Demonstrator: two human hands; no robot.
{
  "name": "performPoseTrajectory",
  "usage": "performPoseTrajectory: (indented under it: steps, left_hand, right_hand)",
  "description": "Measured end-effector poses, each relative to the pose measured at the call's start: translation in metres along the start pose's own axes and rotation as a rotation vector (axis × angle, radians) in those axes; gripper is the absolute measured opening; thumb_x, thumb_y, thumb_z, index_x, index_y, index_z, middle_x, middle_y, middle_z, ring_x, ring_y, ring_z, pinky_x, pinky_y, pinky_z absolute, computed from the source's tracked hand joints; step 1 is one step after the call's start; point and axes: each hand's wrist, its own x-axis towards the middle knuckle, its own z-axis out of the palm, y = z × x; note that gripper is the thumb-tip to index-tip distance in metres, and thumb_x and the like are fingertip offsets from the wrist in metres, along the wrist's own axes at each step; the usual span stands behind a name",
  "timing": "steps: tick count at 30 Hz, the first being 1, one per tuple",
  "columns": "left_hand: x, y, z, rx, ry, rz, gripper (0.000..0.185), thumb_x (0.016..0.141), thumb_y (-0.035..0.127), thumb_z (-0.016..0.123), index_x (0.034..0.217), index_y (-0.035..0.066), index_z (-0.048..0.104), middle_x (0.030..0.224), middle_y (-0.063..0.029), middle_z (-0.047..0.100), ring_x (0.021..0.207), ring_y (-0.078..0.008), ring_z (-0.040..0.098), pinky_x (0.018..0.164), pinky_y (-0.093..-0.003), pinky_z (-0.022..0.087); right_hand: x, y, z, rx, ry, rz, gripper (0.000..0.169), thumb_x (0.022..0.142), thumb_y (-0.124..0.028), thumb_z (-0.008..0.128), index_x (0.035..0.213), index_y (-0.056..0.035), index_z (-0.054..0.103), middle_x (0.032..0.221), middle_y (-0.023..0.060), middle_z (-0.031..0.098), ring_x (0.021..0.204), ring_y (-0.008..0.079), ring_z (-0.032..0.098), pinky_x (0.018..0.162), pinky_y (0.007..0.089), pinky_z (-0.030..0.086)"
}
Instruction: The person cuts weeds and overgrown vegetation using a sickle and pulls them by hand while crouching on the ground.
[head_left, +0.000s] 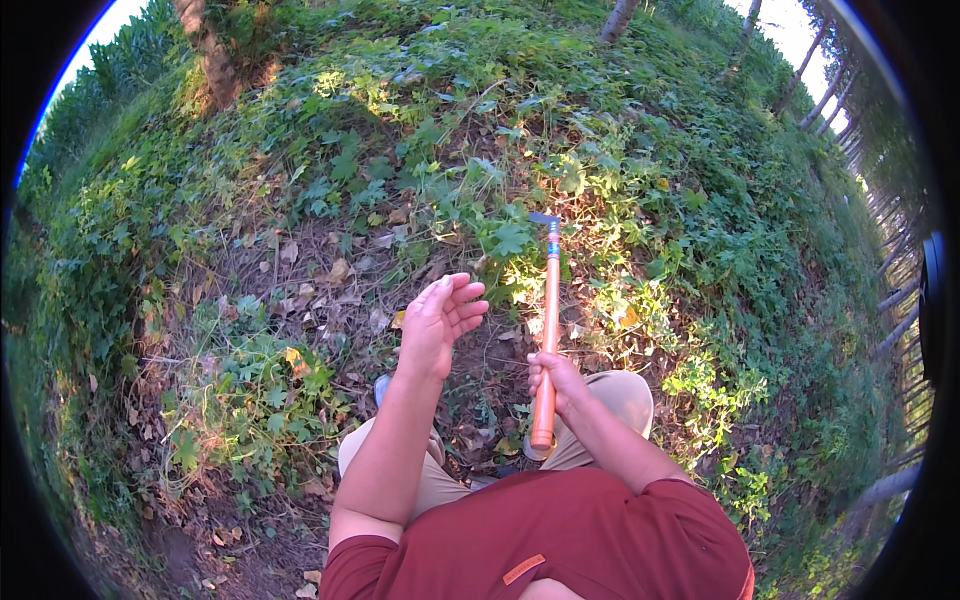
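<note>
My right hand (557, 377) is closed round the lower part of an orange-brown wooden handle, which belongs to a sickle (552, 300). The tool points away from me, and its small dark blade at the far end lies against low leafy plants (512, 234); part of the blade may be hidden by leaves. A blue band wraps the handle near the head. To the left, my left hand (442, 319) is raised above the ground with nothing in it, its fingers slightly curled and a little apart. It does not touch the plants or the tool.
Dry leaves and stems (330, 281) cover the ground at the left. A clump of cut or lying green vines (255, 405) is beside my left knee. Dense greenery spreads ahead and right. A tree trunk (212, 56) stands at the upper left, another (618, 20) at the top.
</note>
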Motion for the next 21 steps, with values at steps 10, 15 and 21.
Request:
performPoseTrajectory:
  steps: [10,15,21]
  left_hand:
    - [-0.004,0.010,-0.004,-0.045,-0.009,-0.009,0.029,0.093,0.023,0.041,0.107,0.001,0.054,0.094,-0.0124,0.063,0.079,-0.0210,0.064,0.069,-0.0327,0.052]
    - [-0.003,0.012,-0.006,-0.059,-0.021,-0.016,0.029,0.094,0.023,0.040,0.106,0.000,0.053,0.095,-0.0126,0.063,0.079,-0.0213,0.063,0.070,-0.0328,0.052]
    - [0.002,0.009,-0.008,-0.065,-0.031,-0.007,0.029,0.093,0.024,0.041,0.106,0.001,0.054,0.095,-0.0128,0.064,0.079,-0.0212,0.064,0.070,-0.0326,0.052]
  right_hand:
    - [0.068,-0.076,0.006,0.182,0.100,-0.248,0.010,0.083,-0.012,0.052,0.076,-0.0069,0.046,0.057,0.0010,0.046,0.045,0.0131,0.046,0.043,0.0285,0.044]
    - [0.091,-0.073,0.041,0.013,0.087,-0.164,0.017,0.077,-0.005,0.059,0.084,-0.0057,0.043,0.059,0.0021,0.047,0.046,0.0137,0.049,0.044,0.0280,0.047]
    - [0.062,0.034,0.067,-0.580,-0.046,-0.013,0.016,0.073,-0.004,0.062,0.078,0.0002,0.049,0.057,0.0065,0.051,0.042,0.0184,0.052,0.037,0.0304,0.045]
